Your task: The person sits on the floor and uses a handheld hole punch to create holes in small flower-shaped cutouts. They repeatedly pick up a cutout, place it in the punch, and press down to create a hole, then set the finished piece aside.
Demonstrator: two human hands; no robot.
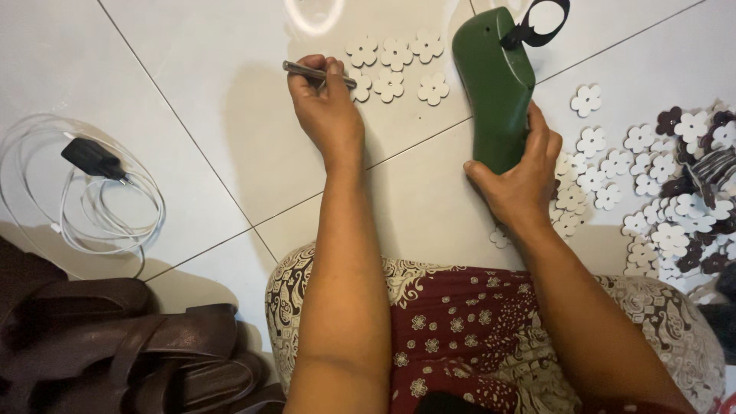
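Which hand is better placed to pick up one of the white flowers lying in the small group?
Left. The left hand, holding a thin metal tool, touches that group of white flowers; the right hand grips the green shoe form.

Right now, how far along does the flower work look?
Seven white flower cutouts already lie in neat rows on the tile floor. In hand: the left hand holds a thin metal tool by those rows, and the right hand grips a green shoe last. Left: a large loose pile of white and dark flowers at the right.
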